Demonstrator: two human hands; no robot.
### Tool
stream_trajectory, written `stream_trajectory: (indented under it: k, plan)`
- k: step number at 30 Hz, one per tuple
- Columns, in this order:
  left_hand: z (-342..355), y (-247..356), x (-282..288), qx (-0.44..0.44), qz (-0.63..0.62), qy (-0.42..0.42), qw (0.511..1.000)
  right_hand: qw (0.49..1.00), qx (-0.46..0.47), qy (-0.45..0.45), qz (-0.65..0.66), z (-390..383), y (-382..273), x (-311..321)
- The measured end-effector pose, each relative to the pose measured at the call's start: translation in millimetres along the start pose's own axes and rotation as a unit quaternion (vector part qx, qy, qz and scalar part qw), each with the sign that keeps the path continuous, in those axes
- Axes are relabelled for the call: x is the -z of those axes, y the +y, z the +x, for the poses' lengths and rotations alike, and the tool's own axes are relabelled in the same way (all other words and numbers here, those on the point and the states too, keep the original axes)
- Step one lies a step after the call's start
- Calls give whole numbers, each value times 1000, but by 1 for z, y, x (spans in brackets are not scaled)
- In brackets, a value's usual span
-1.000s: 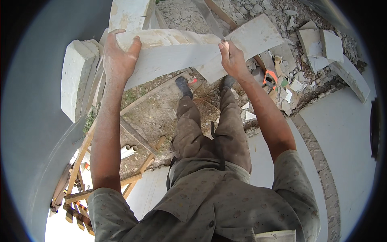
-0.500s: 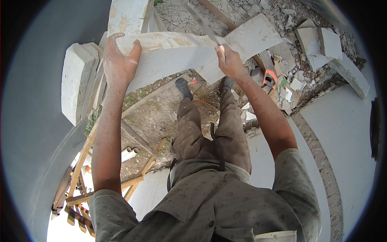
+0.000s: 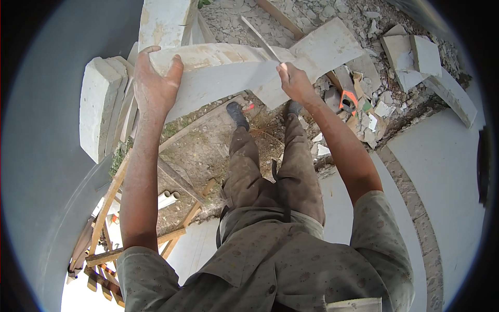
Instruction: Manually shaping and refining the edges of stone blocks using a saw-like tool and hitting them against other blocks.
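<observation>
A pale slab [image 3: 218, 78] is being gripped by the left hand [image 3: 156, 86], a narrow blade [image 3: 261, 40] by the clenched right hand [image 3: 298, 83].

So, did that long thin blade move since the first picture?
Yes. Measured against the orange saw handle, the blade in the right hand has come down the picture and a little left.

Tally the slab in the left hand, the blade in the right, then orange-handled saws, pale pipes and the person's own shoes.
Pale slab in left hand: 1
Long blade in right hand: 1
Orange-handled saw: 1
Pale pipes: 2
Dark shoes: 2
Total: 7
</observation>
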State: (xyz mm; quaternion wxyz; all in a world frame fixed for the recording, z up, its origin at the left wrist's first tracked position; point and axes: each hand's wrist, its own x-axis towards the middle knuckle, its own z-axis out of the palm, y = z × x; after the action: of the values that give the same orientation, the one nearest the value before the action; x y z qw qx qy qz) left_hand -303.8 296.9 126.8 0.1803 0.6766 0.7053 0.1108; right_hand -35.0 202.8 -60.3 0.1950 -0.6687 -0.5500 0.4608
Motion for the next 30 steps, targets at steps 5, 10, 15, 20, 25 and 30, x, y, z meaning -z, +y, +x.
stream_trajectory:
  k: [5, 10, 15, 20, 25, 30]
  plan:
    - [1, -1, 0, 0, 4, 0, 1000, 999, 29, 26, 11, 1, -1, -4]
    - [3, 1, 1, -6, 12, 12, 1000, 997, 5, 16, -78, -2, -1, -7]
    - [2, 3, 1, 14, 12, -9, 1000, 998, 7, -1, -62, -1, 2, -10]
    - [-2, 1, 0, 3, 0, -13, 1000, 999, 11, 1, -52, 4, 14, -11]
    - [-4, -1, 0, -10, 4, -4, 1000, 999, -29, 32, -23, 7, 27, -5]
    - [-7, 5, -2, -35, 4, 10, 999, 996, -38, 54, -55, 9, 34, 0]
